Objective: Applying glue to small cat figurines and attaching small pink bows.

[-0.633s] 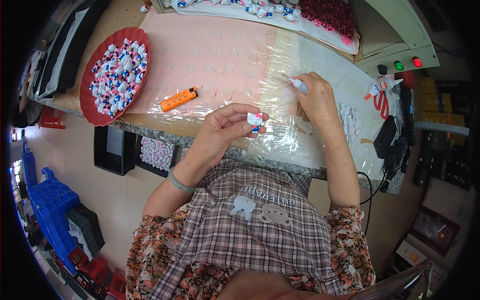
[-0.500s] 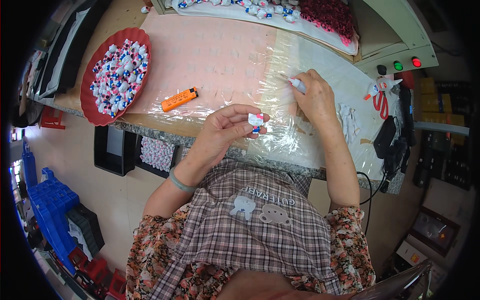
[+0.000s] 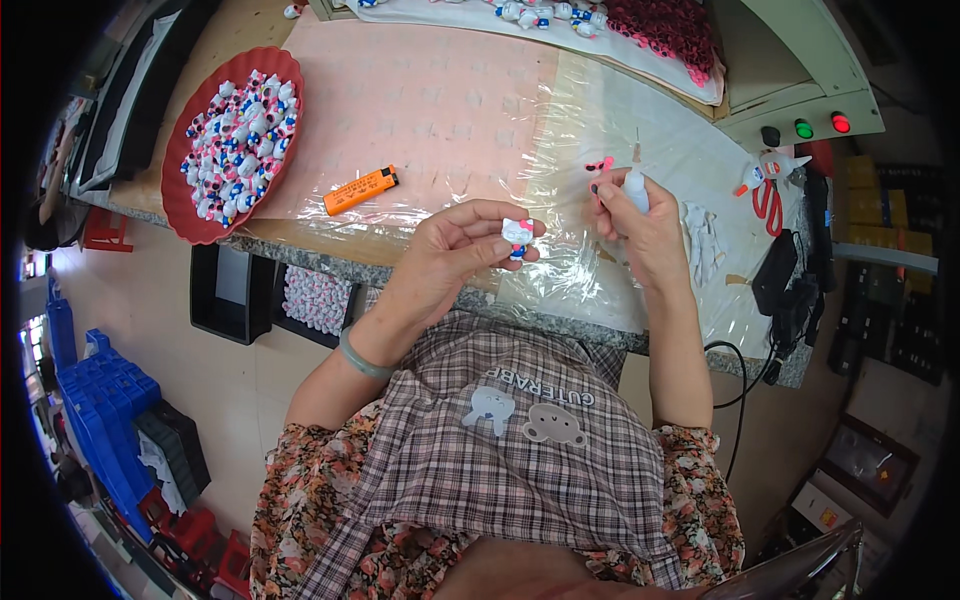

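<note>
Pinched between the thumb and fingers of my left hand [image 3: 455, 250] is a small white cat figurine [image 3: 517, 234] with a pink bow and blue clothes, upright, its front showing. My right hand [image 3: 640, 222] is closed round a small white squeeze bottle [image 3: 636, 190], whose thin needle tip points away from me. At the fingertips of that hand is a small pink-and-black piece [image 3: 600, 167], shaped like tiny glasses. Whether the fingers grip it or only touch it, I cannot tell. The hands are apart, both above the plastic-covered table [image 3: 420, 130].
A red scalloped bowl [image 3: 172, 200] heaped with figurines stands at left. An orange lighter [image 3: 361, 190] lies near the middle. At right are white gloves [image 3: 704, 240], red-handled scissors [image 3: 767, 208] and black cables. A machine housing [image 3: 810, 60] with lit buttons and a tray of figurines stand at the back.
My right hand has drawn nearer, its bottle now turned tip away from me. The pink-and-black piece has come into view at its fingertips. My left hand keeps the figurine almost in place.
</note>
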Available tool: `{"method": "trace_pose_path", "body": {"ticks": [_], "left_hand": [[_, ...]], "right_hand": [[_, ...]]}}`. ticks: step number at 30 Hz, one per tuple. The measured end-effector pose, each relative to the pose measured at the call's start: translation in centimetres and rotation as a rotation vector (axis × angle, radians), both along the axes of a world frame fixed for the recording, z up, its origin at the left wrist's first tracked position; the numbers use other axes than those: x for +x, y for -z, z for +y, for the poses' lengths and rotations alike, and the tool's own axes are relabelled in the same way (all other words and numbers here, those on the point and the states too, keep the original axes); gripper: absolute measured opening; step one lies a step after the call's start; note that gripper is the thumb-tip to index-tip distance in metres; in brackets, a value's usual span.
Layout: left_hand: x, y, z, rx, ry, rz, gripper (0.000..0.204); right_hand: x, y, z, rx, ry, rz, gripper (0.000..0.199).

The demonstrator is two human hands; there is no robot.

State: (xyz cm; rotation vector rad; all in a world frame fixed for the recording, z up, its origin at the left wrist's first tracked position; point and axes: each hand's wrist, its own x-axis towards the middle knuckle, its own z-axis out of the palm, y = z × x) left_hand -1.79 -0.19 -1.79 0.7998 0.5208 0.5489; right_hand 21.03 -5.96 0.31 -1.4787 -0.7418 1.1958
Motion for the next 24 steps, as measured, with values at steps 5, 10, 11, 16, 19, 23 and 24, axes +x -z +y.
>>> {"method": "trace_pose_path", "body": {"ticks": [5,10,11,16,19,23,24], "left_hand": [[0.2,0.4,0.0,0.017,0.019,0.005,0.029],[0.3,0.4,-0.1,0.029,0.021,0.013,0.029],[0.3,0.4,-0.1,0.033,0.018,0.020,0.029],[0.4,0.7,-0.3,0.041,0.007,0.021,0.030],[0.5,0.7,-0.3,0.076,0.017,0.046,0.031],[0.8,0.0,-0.5,0.115,-0.011,0.065,0.033],[0.8,-0.1,-0.6,0.113,-0.011,0.067,0.033]], "right_hand": [[-0.9,0.0,-1.4,0.001,-0.020,0.205,0.012],[-1.5,-0.1,-2.3,0.017,-0.055,0.277,0.013],[-1.6,0.0,-2.5,0.045,-0.061,0.262,0.012],[-2.2,-0.1,-2.9,0.080,-0.075,0.248,0.008],[-2.7,0.1,-2.9,0.119,-0.103,0.284,0.006],[-3.2,0.5,-3.0,0.173,-0.143,0.203,0.010],[-3.4,0.3,-3.0,0.172,-0.131,0.192,0.013]]}}
